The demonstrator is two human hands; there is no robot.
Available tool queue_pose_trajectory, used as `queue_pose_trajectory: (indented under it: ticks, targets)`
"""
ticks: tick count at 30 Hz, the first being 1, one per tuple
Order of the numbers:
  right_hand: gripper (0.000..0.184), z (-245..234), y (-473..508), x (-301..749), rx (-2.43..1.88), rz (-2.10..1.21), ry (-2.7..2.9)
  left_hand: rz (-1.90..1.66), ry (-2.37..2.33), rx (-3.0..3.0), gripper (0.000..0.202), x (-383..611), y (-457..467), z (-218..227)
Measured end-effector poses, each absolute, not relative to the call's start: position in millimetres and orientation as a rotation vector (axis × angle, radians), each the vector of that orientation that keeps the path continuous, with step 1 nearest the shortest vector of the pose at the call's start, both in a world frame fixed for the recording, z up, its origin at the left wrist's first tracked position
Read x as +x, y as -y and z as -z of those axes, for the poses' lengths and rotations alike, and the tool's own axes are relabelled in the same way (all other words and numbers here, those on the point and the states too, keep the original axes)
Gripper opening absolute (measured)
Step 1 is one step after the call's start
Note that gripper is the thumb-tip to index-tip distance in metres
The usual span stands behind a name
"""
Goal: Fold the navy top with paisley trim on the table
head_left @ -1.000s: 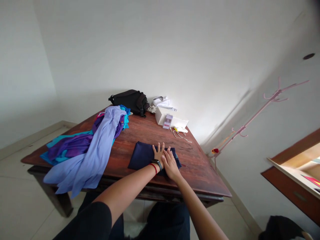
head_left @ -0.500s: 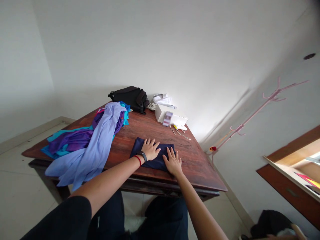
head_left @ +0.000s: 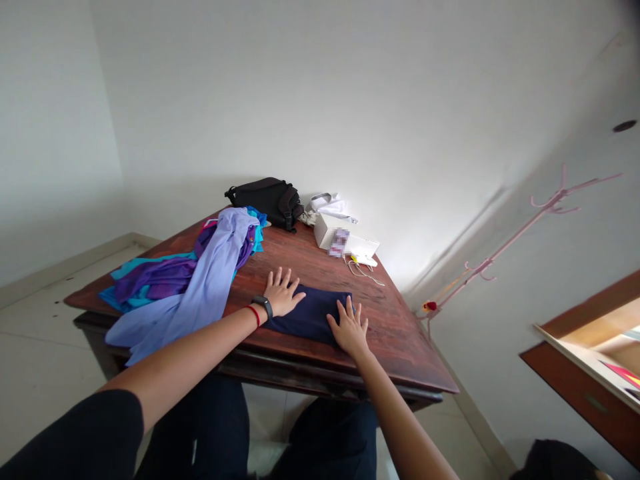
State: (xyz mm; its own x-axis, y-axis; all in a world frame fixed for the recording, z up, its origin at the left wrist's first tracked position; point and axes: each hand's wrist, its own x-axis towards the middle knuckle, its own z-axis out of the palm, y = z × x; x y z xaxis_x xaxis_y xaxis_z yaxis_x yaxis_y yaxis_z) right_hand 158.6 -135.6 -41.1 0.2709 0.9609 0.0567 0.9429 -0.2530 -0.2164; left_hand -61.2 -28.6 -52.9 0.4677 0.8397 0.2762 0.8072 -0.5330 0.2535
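Note:
A folded navy cloth (head_left: 313,312) lies flat near the front edge of a dark wooden table (head_left: 395,340). My left hand (head_left: 281,294) rests palm down on the cloth's left end, fingers spread; a black band and a red string sit on that wrist. My right hand (head_left: 350,326) presses flat on the cloth's right end, fingers apart. Neither hand grips anything.
A heap of lavender, purple and teal clothes (head_left: 190,287) drapes over the table's left side. At the back stand a black bag (head_left: 267,198), a white cloth (head_left: 333,205) and a white box (head_left: 345,241) with a cable. A pink coat rack (head_left: 505,247) leans by the right wall.
My hands started close together at the cloth's right end. The left hand has slid left across the cloth to its left end, while the right hand stayed on the right end.

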Motion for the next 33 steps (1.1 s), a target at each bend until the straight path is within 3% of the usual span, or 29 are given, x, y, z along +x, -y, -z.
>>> queue_pose_trajectory:
  ticks: [6,17,22,26,33]
  targets:
    - [0.055,32.7,123.1,145.5,-2.137,-0.242,1.914,-0.470,-1.120,2.721,0.060,-15.5,66.8,47.7]
    - [0.062,46.9,146.8,137.6,-2.302,-0.139,1.945,-0.365,-1.075,2.725,0.061,-34.3,74.2,48.4]
    - [0.080,45.3,183.9,151.9,-2.158,-0.246,2.062,-0.330,-0.858,2.834,0.085,-65.2,86.4,47.3]
    - [0.077,45.1,187.6,160.8,-2.076,-0.258,2.120,-0.330,-0.869,2.843,0.070,-74.9,87.9,47.7]
    - [0.072,42.8,137.2,159.4,-2.037,-0.226,2.124,-0.289,-0.948,2.830,0.070,-74.6,50.7,44.9]
